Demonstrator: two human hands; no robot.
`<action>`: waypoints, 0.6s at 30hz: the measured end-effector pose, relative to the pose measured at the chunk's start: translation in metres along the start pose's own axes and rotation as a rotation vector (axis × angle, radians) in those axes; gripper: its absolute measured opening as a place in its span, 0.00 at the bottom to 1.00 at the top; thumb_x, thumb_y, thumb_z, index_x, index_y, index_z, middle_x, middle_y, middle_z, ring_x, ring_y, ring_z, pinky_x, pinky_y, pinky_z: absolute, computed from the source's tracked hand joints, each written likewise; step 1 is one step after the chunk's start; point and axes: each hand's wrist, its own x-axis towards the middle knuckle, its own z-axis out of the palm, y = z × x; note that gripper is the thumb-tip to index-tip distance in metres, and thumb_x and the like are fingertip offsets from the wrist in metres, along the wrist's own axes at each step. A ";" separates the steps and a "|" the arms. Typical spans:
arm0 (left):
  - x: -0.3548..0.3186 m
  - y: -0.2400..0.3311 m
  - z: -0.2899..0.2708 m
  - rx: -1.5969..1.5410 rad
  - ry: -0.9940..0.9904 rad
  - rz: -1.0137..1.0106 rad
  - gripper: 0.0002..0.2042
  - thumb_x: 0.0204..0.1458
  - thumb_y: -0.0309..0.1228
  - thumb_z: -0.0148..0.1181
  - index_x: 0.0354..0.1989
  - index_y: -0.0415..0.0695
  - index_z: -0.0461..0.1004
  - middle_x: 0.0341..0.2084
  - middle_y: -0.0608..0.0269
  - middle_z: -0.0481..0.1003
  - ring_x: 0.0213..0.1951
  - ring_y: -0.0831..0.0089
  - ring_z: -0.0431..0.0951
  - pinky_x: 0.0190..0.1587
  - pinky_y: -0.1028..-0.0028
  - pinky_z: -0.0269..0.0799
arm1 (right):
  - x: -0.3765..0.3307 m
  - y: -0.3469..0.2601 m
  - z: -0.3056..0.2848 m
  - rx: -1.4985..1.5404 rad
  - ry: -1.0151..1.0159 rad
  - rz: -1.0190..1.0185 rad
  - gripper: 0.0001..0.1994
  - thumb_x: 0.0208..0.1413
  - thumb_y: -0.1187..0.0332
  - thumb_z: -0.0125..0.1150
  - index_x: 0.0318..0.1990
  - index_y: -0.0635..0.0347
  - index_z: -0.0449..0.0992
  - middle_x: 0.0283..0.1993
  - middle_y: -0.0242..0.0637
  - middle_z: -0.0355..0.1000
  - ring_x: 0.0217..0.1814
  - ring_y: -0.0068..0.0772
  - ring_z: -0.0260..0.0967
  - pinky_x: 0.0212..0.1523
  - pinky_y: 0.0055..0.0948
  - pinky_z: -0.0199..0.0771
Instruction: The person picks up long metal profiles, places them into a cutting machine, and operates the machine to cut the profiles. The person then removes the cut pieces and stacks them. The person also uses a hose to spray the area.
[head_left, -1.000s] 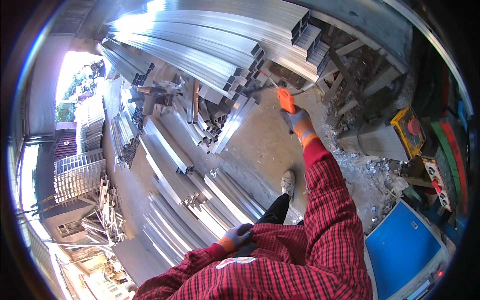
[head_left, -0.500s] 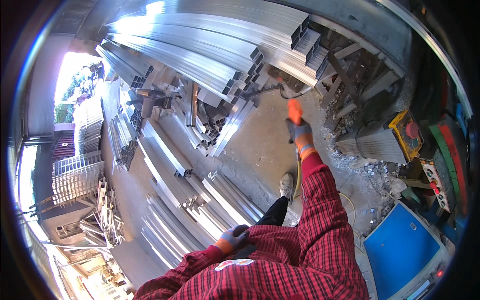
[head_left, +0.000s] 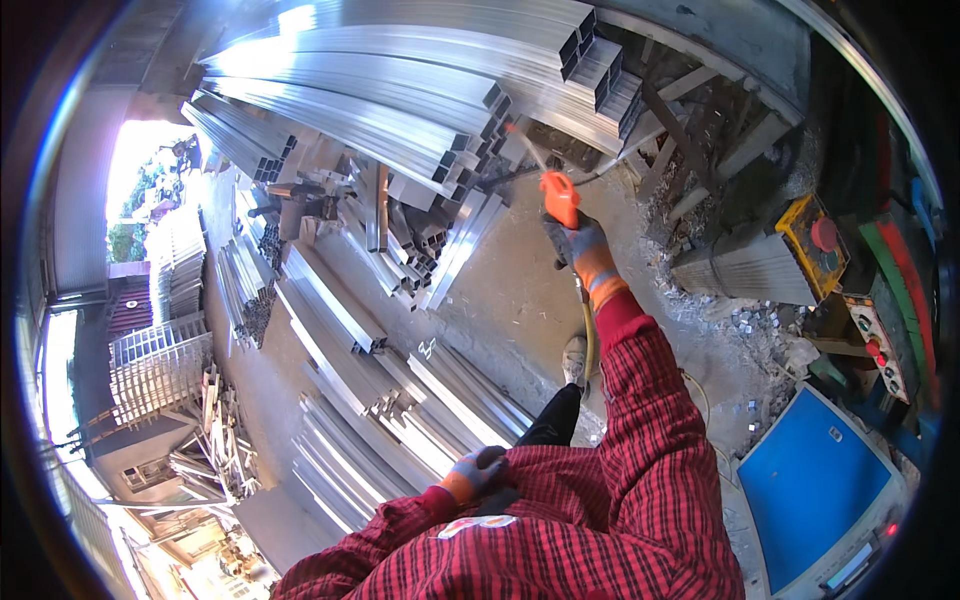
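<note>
My right hand [head_left: 588,252], in a grey and orange work glove, reaches forward with its fingers closed round an orange air blow gun [head_left: 560,198]. A thin nozzle extends from the gun toward the ends of the stacked square metal tubes [head_left: 455,165]. From below the hand a yellow hose [head_left: 589,340] hangs toward the floor. My left hand [head_left: 474,474], gloved alike, rests closed against the front of my checked shirt; whatever its fingers hold, if anything, is hidden.
Metal profiles [head_left: 330,310] lie in bundles on the floor at left. At right are a yellow box with a red button [head_left: 822,238], a control panel [head_left: 876,348] and a blue panel [head_left: 815,490]. Metal scraps [head_left: 760,340] litter the floor near them. My shoe [head_left: 574,360] stands beside the hose.
My right hand has moved left with the air blow gun, whose nozzle now shows pointing at the tube ends. The left hand stays at the shirt.
</note>
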 end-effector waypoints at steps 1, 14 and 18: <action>0.000 0.007 0.002 0.003 -0.019 0.064 0.19 0.60 0.39 0.53 0.55 0.42 0.70 0.48 0.54 0.75 0.50 0.67 0.75 0.53 0.69 0.69 | 0.013 -0.002 -0.002 -0.009 0.018 -0.020 0.16 0.53 0.58 0.63 0.41 0.61 0.78 0.22 0.29 0.70 0.18 0.20 0.63 0.18 0.27 0.64; 0.012 -0.027 0.008 -0.114 -0.036 0.114 0.21 0.59 0.42 0.54 0.56 0.44 0.70 0.50 0.55 0.75 0.53 0.64 0.73 0.55 0.69 0.67 | 0.028 0.007 -0.013 -0.075 -0.059 0.178 0.19 0.53 0.54 0.63 0.40 0.63 0.77 0.22 0.33 0.70 0.16 0.26 0.67 0.17 0.28 0.69; 0.000 -0.004 0.006 0.014 -0.048 0.080 0.21 0.59 0.44 0.54 0.56 0.45 0.69 0.49 0.55 0.75 0.53 0.65 0.74 0.55 0.69 0.68 | -0.007 -0.029 -0.010 0.075 -0.031 0.085 0.18 0.53 0.55 0.64 0.38 0.62 0.77 0.20 0.29 0.66 0.16 0.22 0.62 0.16 0.25 0.67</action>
